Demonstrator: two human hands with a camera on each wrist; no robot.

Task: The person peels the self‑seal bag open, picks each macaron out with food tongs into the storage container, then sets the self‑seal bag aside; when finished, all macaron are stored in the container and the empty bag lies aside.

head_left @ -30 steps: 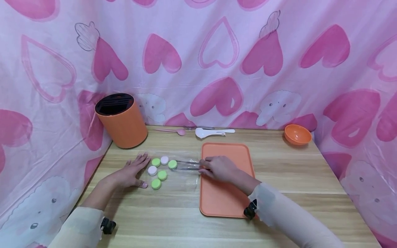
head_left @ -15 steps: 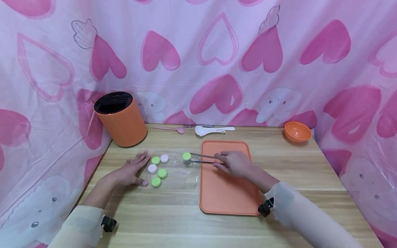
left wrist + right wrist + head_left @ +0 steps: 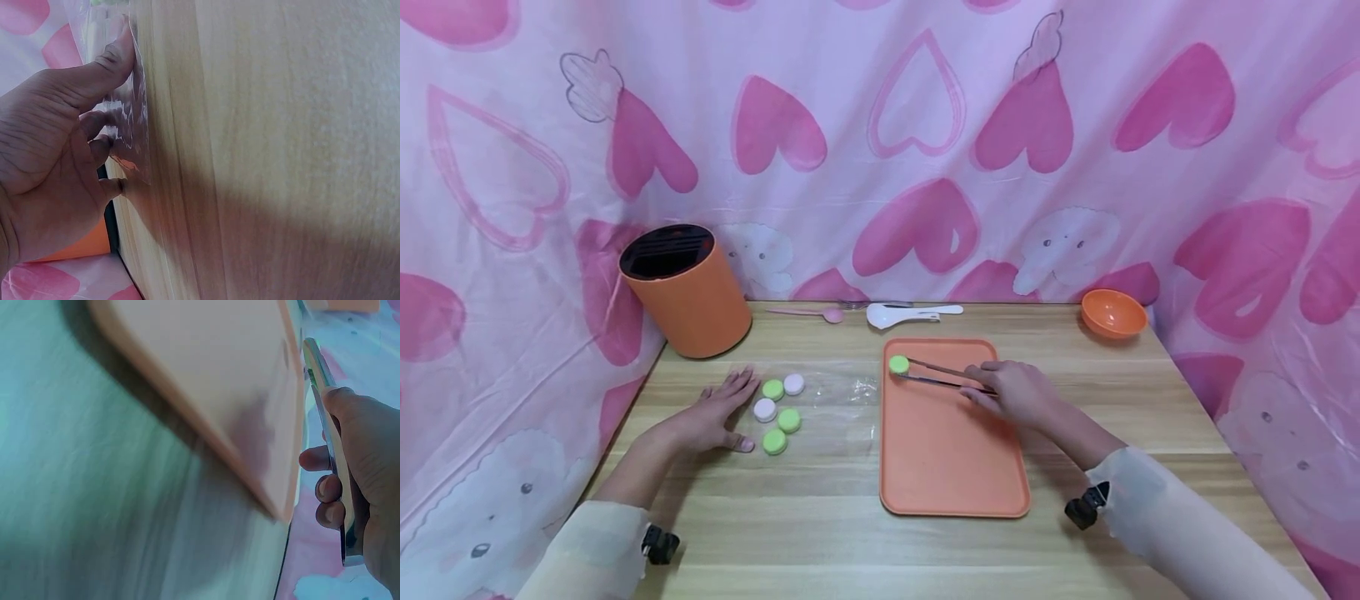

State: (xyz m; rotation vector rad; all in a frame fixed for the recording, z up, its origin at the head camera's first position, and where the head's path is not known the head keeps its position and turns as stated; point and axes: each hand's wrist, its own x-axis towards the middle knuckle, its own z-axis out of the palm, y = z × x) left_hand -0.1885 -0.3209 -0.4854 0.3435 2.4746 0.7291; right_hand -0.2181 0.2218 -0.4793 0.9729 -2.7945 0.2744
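My right hand grips a pair of metal tongs, whose tips pinch a green macaron. That macaron is over the far left corner of the orange tray; whether it touches the tray I cannot tell. In the right wrist view the thumb and curled fingers wrap the tongs' arms. Fingers spread, my left hand rests on the left edge of a clear plastic sheet. On this sheet lie several macarons, green ones and pale pink ones, just right of the left hand.
An orange knife block stands at the back left. Along the back edge lie a pink spoon, a fork and a white spoon. An orange bowl sits at the back right. A pink heart-patterned curtain surrounds the table.
My right hand has moved right with the tongs, carrying the green macaron off the plastic sheet to over the tray. The left hand has stayed in place.
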